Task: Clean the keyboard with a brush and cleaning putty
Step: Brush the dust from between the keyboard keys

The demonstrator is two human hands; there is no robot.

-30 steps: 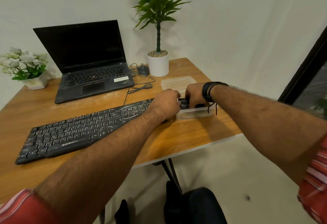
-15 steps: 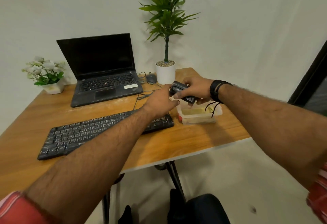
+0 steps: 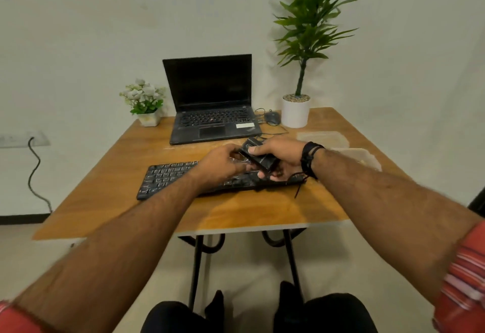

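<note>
Here, both hands meet just above the right end of the black keyboard (image 3: 168, 179), which lies flat across the middle of the wooden table (image 3: 262, 209). The right hand (image 3: 282, 155) grips a small black package (image 3: 258, 155), thumb across its top and fingers curled beneath, holding it tilted over the keyboard's right end. The left hand (image 3: 223, 163) reaches in from the keyboard's left side with its fingers curled at the package's near-left corner; it appears to pinch that edge, though blur makes the exact contact hard to read. What the package contains cannot be told. A dark band and cords (image 3: 309, 159) circle the right wrist, one cord hanging down toward the keyboard's right edge.

Behind the keyboard an open laptop (image 3: 212, 104) stands with a dark screen. Behind and to the right of the keyboard are a mouse (image 3: 272, 117) with its cable and a tall green plant in a white pot (image 3: 296, 112). Behind and to the left of the keyboard sits a small pot of white flowers (image 3: 144, 102). To the right of the keyboard lie a clear plastic lid (image 3: 324, 138) and, nearer, a clear container (image 3: 364, 158), partly hidden by the right forearm.
</note>
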